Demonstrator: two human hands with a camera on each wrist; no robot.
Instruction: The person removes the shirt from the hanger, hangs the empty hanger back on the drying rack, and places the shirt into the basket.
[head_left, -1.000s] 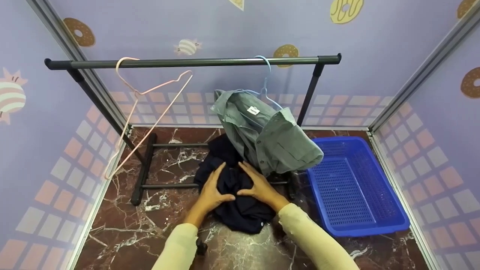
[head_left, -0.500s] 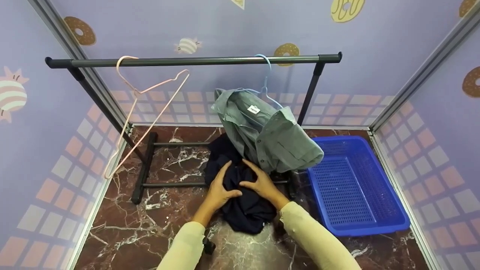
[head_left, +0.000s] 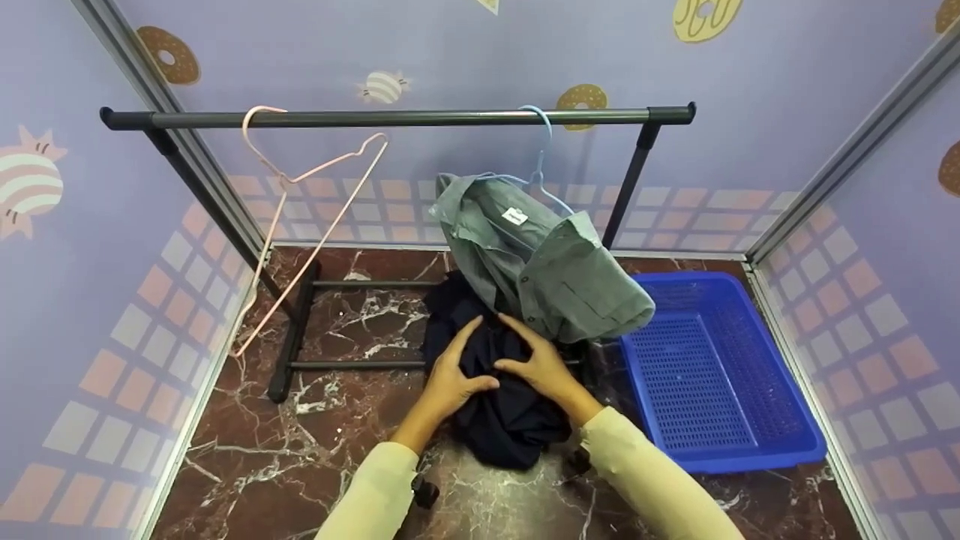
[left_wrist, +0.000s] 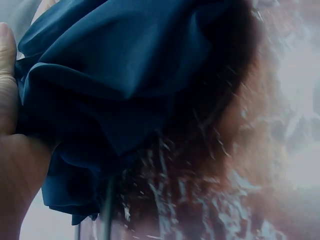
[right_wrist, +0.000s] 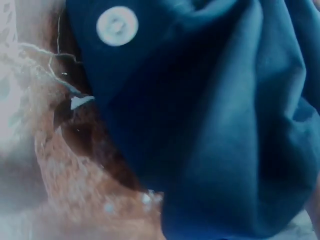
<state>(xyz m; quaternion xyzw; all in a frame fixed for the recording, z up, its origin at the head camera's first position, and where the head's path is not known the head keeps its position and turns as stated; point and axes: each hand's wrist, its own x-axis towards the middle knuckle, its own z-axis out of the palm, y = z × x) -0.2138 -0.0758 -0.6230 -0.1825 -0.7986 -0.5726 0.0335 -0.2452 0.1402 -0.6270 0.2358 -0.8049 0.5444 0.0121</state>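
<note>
Bunched navy cloth, a garment point(head_left: 510, 431) with a white button point(right_wrist: 117, 26), lies between my two hands. My left hand point(head_left: 450, 379) grips it from the left side, thumb and index finger spread over the folds. From the right, my right hand point(head_left: 541, 369) holds it the same way; the other fingers of both hands are hidden. In the left wrist view the thumb side of the left hand point(left_wrist: 25, 167) presses against the folds. Just beyond hangs a grey-green shirt point(head_left: 574, 289) on a blue hanger point(head_left: 541, 150), overlapping the top of the garment.
A black clothes rack point(head_left: 420, 118) spans the back, with a bare pink hanger point(head_left: 323, 232) on its left part. To the right stands a blue plastic basket point(head_left: 731, 462) on the marbled floor point(head_left: 352, 442). Patterned walls point(head_left: 450, 60) enclose the space.
My left hand has shifted right, closer to the right hand, and the navy garment is gathered narrower between them. The shirt and the hangers hang as before, while the head view has shifted slightly.
</note>
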